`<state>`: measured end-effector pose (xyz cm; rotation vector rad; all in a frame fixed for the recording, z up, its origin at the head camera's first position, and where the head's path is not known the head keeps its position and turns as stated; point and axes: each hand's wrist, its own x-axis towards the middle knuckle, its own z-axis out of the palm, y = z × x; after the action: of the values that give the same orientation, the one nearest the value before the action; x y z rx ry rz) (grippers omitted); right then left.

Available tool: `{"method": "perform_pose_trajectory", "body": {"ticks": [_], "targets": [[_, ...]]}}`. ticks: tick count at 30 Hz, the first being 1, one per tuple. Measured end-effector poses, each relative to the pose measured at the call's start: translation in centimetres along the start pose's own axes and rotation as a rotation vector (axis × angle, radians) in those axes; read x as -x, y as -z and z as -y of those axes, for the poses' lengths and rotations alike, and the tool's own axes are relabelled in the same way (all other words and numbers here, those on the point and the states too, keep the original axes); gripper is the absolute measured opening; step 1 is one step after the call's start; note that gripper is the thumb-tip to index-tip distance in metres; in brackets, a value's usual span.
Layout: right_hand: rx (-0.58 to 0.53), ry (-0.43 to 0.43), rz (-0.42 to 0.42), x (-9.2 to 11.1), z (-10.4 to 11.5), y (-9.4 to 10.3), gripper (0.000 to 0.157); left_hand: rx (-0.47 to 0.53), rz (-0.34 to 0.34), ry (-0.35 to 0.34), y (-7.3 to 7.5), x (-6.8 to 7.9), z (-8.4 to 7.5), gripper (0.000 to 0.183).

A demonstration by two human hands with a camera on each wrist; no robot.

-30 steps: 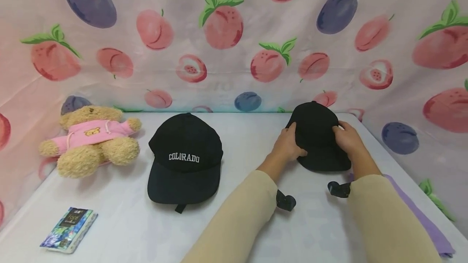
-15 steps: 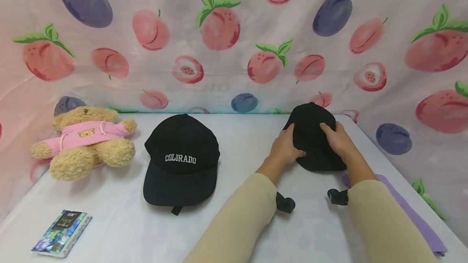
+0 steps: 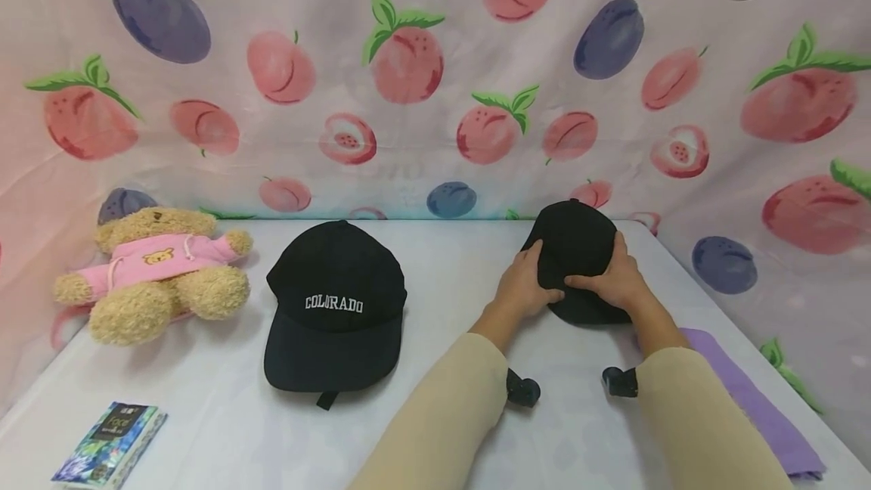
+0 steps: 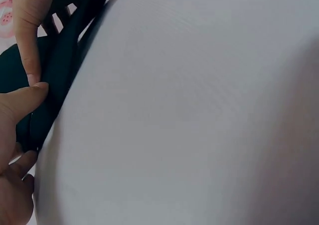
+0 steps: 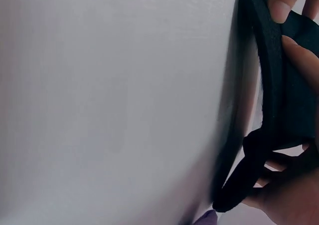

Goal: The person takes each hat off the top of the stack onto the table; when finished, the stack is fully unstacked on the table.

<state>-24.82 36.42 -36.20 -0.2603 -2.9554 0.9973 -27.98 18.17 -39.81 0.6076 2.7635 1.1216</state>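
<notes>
A plain black cap (image 3: 578,225) sits at the back right of the table, its brim toward me. My left hand (image 3: 522,284) grips its left side, with the thumb low near the brim. On the right side my right hand (image 3: 615,278) holds the cap, its thumb laid across the front above the brim. Both thumbs press the cloth close together in the left wrist view, where the cap (image 4: 57,78) shows dark green-black. The right wrist view has the fingers of the right hand (image 5: 289,190) behind the cap (image 5: 286,95); much of its far side is hidden.
Another black cap (image 3: 333,346) lettered COLORADO lies left of centre. A teddy bear (image 3: 159,255) in a pink top lies at far left, with a face-tissue pack (image 3: 109,445) in front. A folded purple cloth (image 3: 742,399) lies along the right edge, under the right forearm.
My right thumb has slid inward from the cap's right edge to its lower front. The left hand keeps its hold. The whole head view has shifted slightly.
</notes>
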Motion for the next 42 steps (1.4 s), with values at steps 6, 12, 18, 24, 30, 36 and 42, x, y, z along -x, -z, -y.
{"method": "perform_pose_trajectory", "body": {"ticks": [6,12,18,24,30,36,42], "targets": [[-0.011,-0.012,0.007,-0.2,0.1,0.1,0.131,-0.063,0.039,-0.062,0.4,0.4,0.8,0.098],[-0.008,-0.002,-0.002,-1.1,0.3,0.6,0.131,-0.176,0.117,-0.125,1.8,0.4,0.7,0.1],[0.005,-0.011,-0.008,-1.4,0.0,1.0,0.132,-0.202,0.19,-0.14,2.7,1.0,0.4,0.088],[0.018,-0.018,-0.028,-1.4,-0.8,1.4,0.132,-0.217,0.248,-0.147,3.3,1.9,0.3,0.08],[0.037,-0.042,-0.038,-1.2,-1.3,1.6,0.129,-0.177,0.299,-0.151,4.0,3.0,0.3,0.075],[0.084,-0.086,-0.041,-1.2,-2.2,1.0,0.125,-0.149,0.295,-0.165,3.5,4.4,1.2,0.07],[0.128,-0.219,-0.029,-0.8,-2.0,1.1,0.121,-0.031,0.202,-0.149,3.6,5.5,2.1,0.067]]}}
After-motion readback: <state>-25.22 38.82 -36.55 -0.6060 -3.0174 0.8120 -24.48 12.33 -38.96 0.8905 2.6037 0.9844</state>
